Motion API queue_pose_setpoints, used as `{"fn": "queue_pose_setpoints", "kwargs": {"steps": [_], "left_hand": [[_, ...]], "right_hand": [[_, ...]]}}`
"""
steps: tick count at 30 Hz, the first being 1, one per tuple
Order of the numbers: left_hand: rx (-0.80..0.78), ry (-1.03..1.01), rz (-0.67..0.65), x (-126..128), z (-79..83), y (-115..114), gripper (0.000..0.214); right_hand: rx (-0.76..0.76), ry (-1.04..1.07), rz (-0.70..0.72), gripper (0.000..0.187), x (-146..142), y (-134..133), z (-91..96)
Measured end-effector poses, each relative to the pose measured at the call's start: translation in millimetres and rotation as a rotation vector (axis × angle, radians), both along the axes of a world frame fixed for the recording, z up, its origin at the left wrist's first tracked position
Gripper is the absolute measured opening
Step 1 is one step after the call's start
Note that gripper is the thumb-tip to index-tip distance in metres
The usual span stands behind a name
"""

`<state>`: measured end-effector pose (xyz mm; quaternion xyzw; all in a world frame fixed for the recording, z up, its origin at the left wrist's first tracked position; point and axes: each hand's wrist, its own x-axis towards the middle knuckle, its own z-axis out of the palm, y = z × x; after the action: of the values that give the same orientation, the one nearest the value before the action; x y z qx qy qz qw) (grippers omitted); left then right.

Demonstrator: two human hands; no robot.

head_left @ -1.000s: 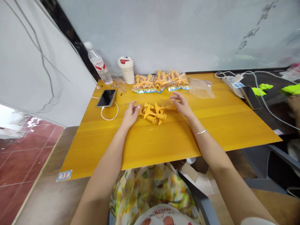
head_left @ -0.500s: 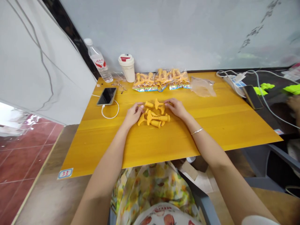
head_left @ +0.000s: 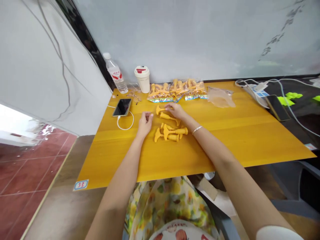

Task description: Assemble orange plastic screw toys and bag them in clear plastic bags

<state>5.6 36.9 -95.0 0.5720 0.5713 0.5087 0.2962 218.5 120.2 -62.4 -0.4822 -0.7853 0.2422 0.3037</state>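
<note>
Yellow plastic T-shaped pieces (head_left: pixel 170 133) lie loosely grouped mid-frame on the wooden table (head_left: pixel 225 140). Working left to right from my remote view: a phone (head_left: pixel 122 107), my left hand (head_left: pixel 145 122) loosely curled and empty, the topmost piece (head_left: pixel 161 109) under the extended fingers of my right hand (head_left: pixel 176 111), whose pinch I cannot confirm, then packaged bags (head_left: pixel 177 90) along the upper edge.

Bright even indoor light, blown-out white patch (head_left: pixel 15 120) at left edge, glare on red floor tiles (head_left: pixel 30 173), faint soft shadows on worktop (head_left: pixel 225 140), wide-angle bowing toward frame edges, slight overall softness.
</note>
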Motion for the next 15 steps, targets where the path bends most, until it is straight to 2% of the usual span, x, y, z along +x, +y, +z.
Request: {"fn": "queue_pose_setpoints", "kwargs": {"steps": [3,8,11,15], "left_hand": [[-0.003,-0.017,0.016,-1.2,-2.6,3.1,0.019],[0.001,-0.010,0.033,-0.1,-4.0,7.5,0.018],[0.007,-0.023,0.048,0.5,-4.9,11.4,0.018],[0.022,-0.039,0.059,0.4,-5.8,14.5,0.018]], "right_hand": [[0.004,-0.162,0.073,0.023,-7.3,-0.1,8.6],[0.202,-0.370,0.053,0.024,2.3,-17.7,29.2],[0.132,-0.540,0.132,0.029,3.8,-35.7,40.4],[0.088,-0.688,0.148,0.056,1.1,-50.2,47.6]]}}
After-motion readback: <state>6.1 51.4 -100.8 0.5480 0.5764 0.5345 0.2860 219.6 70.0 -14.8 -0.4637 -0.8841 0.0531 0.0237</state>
